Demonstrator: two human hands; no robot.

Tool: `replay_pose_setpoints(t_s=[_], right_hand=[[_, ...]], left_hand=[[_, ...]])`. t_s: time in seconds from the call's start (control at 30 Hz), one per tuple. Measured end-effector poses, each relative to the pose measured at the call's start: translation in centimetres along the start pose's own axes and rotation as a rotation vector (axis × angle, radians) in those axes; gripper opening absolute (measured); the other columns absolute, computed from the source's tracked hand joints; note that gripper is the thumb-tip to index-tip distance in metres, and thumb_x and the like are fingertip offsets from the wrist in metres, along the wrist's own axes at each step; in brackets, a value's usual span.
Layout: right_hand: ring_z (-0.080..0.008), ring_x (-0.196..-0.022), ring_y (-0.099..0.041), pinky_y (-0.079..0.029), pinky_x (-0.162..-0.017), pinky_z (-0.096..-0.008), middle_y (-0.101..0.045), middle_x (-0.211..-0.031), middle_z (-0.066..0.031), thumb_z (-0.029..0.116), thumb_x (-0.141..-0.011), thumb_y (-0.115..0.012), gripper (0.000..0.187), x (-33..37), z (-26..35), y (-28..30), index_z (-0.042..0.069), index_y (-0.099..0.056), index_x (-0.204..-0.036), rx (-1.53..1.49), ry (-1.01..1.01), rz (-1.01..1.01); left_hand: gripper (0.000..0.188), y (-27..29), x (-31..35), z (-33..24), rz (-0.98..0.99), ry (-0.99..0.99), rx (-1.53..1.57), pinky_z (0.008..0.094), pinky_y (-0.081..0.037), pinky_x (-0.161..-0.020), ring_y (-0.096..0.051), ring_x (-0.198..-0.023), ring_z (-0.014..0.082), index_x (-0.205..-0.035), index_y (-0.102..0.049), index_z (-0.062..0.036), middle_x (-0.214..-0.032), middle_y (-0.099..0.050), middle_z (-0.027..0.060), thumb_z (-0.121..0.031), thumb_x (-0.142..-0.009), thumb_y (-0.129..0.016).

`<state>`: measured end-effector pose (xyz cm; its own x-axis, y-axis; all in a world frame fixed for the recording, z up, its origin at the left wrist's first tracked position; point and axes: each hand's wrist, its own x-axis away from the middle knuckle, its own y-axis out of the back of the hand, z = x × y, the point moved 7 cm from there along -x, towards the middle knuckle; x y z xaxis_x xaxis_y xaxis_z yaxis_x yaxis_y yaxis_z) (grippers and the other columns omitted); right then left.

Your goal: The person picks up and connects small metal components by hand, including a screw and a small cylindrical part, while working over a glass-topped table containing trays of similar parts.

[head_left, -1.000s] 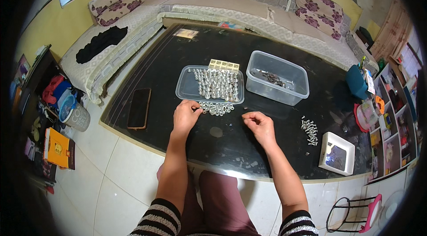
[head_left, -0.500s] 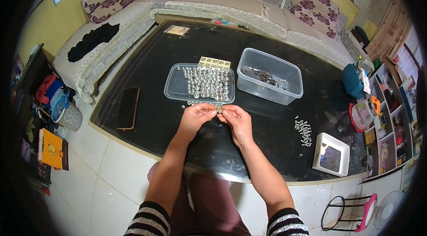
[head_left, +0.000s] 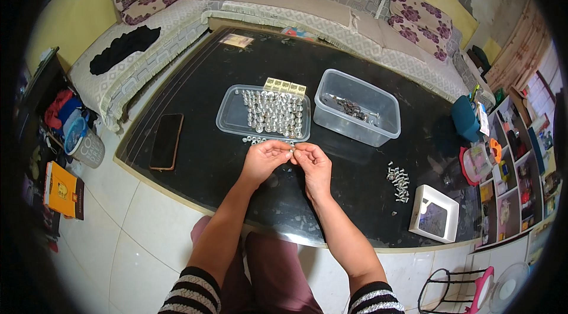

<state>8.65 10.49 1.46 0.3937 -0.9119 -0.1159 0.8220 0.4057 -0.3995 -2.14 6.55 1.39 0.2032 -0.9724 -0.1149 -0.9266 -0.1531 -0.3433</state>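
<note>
Over the near part of the black table, my left hand [head_left: 262,163] and my right hand [head_left: 315,170] meet fingertip to fingertip. Both pinch a small silvery metal part [head_left: 292,150], mostly covered by the fingers, so its exact kind is unclear. Just beyond them lies a clear plastic lid [head_left: 228,117] bearing rows of small round metal pieces [head_left: 272,114]. A few more metal pieces [head_left: 253,139] lie on the table along the lid's near edge, partly behind my left hand.
A clear plastic tub [head_left: 357,129] with dark small parts stands right of the lid. Farther right are a pile of small silvery cylindrical parts [head_left: 398,183] and an open white box [head_left: 452,219]. A phone [head_left: 167,141] lies at left. Pale yellow blocks [head_left: 285,85] adjoin the lid's far edge.
My view has shifted slightly. Both hands stay together in front of the lid, the fingers turned a little around the small metal part.
</note>
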Motion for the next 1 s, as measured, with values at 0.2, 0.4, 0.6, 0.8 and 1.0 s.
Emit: replay_pose_setpoints(t_s=[0.2,0.4,0.6,0.8,1.0], right_hand=[[-0.0062,-0.063,-0.051,-0.043,-0.059,-0.018,-0.057,-0.076,-0.0039,0.004,-0.076,-0.055,0.009,-0.2,0.0,0.2,-0.002,-0.055,-0.084,0.08,0.018,-0.013],[-0.0056,-0.063,-0.05,-0.042,-0.058,-0.0179,-0.056,-0.074,-0.0032,0.005,-0.076,-0.056,0.01,-0.4,-0.1,0.6,-0.001,-0.055,-0.084,0.06,0.004,0.001],[-0.0066,-0.064,-0.051,-0.043,-0.059,-0.0185,-0.056,-0.077,-0.0042,0.004,-0.076,-0.055,0.012,-0.4,0.2,0.3,-0.002,-0.054,-0.086,0.104,0.06,0.028],[-0.0064,-0.063,-0.051,-0.044,-0.057,-0.0186,-0.056,-0.076,-0.0041,0.004,-0.077,-0.054,0.012,-0.3,-0.1,0.3,-0.003,-0.054,-0.087,0.106,-0.02,0.047],[-0.0057,-0.058,-0.049,-0.043,-0.05,-0.0181,-0.055,-0.07,-0.0033,0.012,-0.08,-0.053,0.014,-0.4,-0.9,0.8,-0.002,-0.054,-0.083,0.124,-0.083,0.054]], left_hand=[[0.018,-0.1,0.2,-0.1,0.003,-0.004,0.031,0.0206,-0.045,-0.068,-0.055,-0.073,0.0101,-0.092,-0.054,0.005,-0.082,-0.058,0.0076,0.0,-0.075,-0.056],[0.02,-0.1,-0.2,0.4,0.002,0.009,0.01,0.0201,-0.045,-0.068,-0.055,-0.073,0.0092,-0.093,-0.054,0.0044,-0.083,-0.058,0.0067,-0.002,-0.074,-0.057],[0.018,0.2,-0.2,0.6,-0.013,-0.024,0.032,0.0202,-0.045,-0.068,-0.055,-0.073,0.0095,-0.091,-0.055,0.0046,-0.083,-0.058,0.0067,-0.001,-0.074,-0.057],[0.016,0.5,-0.3,0.9,-0.029,-0.087,-0.017,0.0205,-0.045,-0.07,-0.055,-0.075,0.0099,-0.09,-0.055,0.0041,-0.083,-0.058,0.0069,0.001,-0.074,-0.056],[0.014,-0.3,-0.1,0.3,-0.003,-0.109,-0.023,0.021,-0.046,-0.066,-0.055,-0.069,0.0105,-0.088,-0.055,0.0058,-0.078,-0.058,0.0079,0.002,-0.075,-0.054]])
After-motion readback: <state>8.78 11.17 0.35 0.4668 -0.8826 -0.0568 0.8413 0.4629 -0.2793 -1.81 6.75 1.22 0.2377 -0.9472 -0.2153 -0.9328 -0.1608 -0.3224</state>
